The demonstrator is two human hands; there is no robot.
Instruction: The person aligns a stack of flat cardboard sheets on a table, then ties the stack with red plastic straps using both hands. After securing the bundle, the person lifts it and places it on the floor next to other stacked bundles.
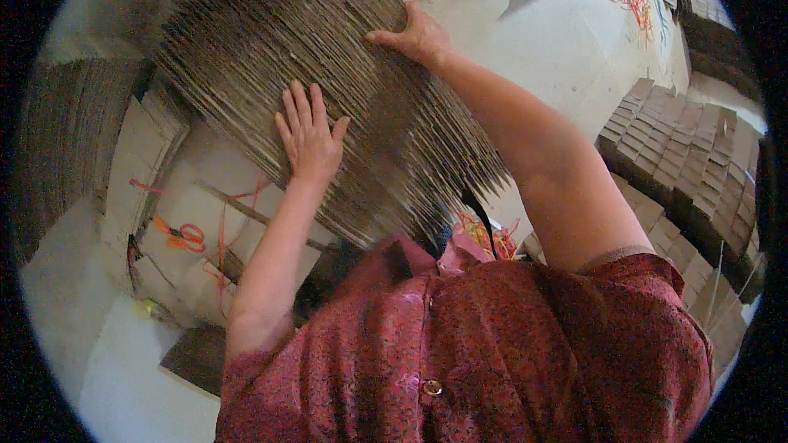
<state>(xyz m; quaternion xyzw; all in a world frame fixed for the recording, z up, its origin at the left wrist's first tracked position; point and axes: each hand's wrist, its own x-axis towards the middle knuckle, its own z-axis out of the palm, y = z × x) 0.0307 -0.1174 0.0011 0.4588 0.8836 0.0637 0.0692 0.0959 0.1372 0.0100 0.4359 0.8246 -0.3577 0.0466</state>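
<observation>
A tall stack of brown cardboard sheets (271, 33), its many edges showing in uneven layers, leans from the upper left towards my body. My left hand (308, 135) lies open on the layered edges near the middle, fingers spread. Farther off, my right hand (419, 37) rests at the stack's right border. Its thumb reaches across the edges and its index finger points away, spread apart from the thumb. The other fingers of that hand are mostly hidden.
Orange-handled scissors (187, 236) lie at the left beside red strapping strips (222, 250). More cardboard stacks stand at the far left (74, 139) and right (681, 143). Tangled coloured straps (636, 4) lie at the upper right on the pale floor (550, 41).
</observation>
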